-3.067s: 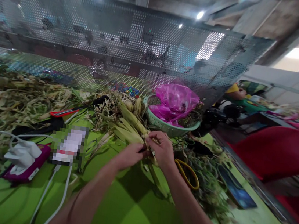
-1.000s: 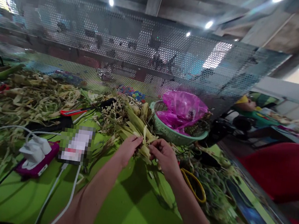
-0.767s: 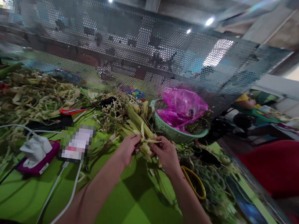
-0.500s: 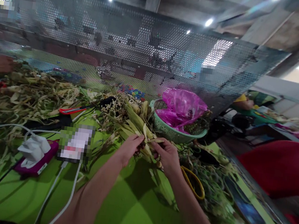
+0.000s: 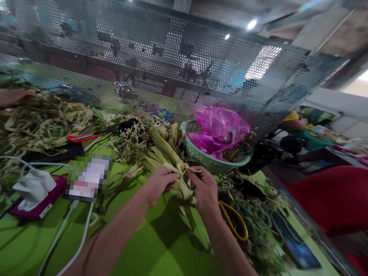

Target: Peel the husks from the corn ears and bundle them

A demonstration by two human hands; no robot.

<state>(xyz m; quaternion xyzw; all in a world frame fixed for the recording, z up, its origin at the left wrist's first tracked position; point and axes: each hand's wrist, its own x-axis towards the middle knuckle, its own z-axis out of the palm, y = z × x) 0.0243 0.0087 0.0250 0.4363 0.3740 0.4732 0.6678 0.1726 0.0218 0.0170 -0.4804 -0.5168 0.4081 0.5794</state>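
Between my hands lies a bundle of dry, pale yellow-green corn husks, its long leaves fanning up and left and its stubby ends pointing down at me. My left hand pinches a husk strip at the bundle's left side. From the right, my right hand grips a strip of the same bundle, thumb and fingers pressed together. The strips cross over the bundle at its middle; how they are wound there is partly hidden by my fingers.
Behind the bundle stands a green colander with a pink plastic bag. Yellow-handled scissors lie right, near a dark blue phone-like slab. Left are a charging phone, a purple power strip, a red cutter and another person's hand.
My hands stay at the bundle, the strip drawn across it between my fingers. The other person's hand now reaches flat over the leaf pile. The whole view has shifted slightly.
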